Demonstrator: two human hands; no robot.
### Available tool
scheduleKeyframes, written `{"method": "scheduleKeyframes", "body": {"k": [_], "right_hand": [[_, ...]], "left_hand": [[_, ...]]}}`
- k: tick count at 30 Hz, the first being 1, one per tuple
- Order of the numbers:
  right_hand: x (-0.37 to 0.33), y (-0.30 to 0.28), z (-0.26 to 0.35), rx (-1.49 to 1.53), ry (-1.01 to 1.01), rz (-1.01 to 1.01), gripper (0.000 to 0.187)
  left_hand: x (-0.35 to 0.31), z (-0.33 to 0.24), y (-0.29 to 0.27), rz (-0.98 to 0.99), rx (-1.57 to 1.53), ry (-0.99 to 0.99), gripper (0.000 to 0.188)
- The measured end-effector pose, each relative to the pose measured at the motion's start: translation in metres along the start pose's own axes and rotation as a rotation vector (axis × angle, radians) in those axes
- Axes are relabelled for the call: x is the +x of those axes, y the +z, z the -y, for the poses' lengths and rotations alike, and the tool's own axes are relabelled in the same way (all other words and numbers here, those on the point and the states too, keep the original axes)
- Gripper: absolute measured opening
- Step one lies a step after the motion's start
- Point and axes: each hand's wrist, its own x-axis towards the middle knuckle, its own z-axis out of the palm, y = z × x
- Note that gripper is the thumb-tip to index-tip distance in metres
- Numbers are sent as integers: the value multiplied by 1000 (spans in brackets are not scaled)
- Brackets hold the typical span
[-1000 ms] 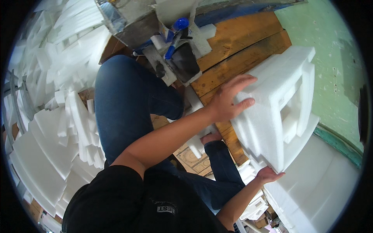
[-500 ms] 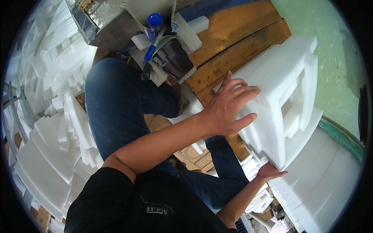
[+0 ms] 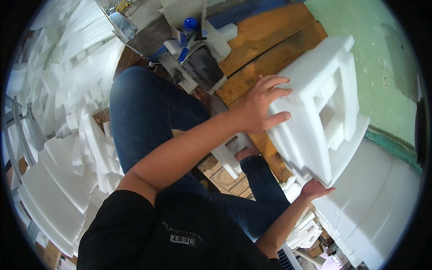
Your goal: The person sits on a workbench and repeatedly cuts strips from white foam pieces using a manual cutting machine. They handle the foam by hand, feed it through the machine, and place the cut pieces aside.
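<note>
A thick white foam frame (image 3: 297, 119) stands tilted at the right, built of layered pieces around a rectangular opening with foam bars inside. My left hand (image 3: 263, 105) holds its near upper side, thumb and fingers spread apart against the foam. At its bottom corner my right hand (image 3: 315, 190) cups the piece from below, thumb pointing outward. Part of the right hand's fingers is hidden behind the foam. Between them the two hands steady the frame.
A wooden bench (image 3: 274, 40) runs behind the foam beside a green wall (image 3: 373, 72). A grey box with a dark pad (image 3: 202, 67) and a blue-capped tool (image 3: 189, 26) stands near my knee. White foam strips (image 3: 58, 171) pile at left; white sheets (image 3: 373, 193) lie at right.
The foam frame and both hands stay in contact. The frame appears slightly further left and a little turned, while my view has shifted and a foot now shows beside the bench.
</note>
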Motion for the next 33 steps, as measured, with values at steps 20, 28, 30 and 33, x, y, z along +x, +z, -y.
{"method": "scheduleKeyframes", "body": {"k": [20,28,30,33], "right_hand": [[-10,-37,-33,44,-4,-21,61],[-63,-25,-46,149,-104,50,79],[-73,-11,-65,73,-142,140,82],[-98,33,-53,109,-91,308,84]], "left_hand": [[35,-34,22,-26,-209,-256,62],[88,-91,22,-65,18,-102,72],[127,-121,0,-14,202,12,74],[188,-148,-16,-21,193,231,69]]}}
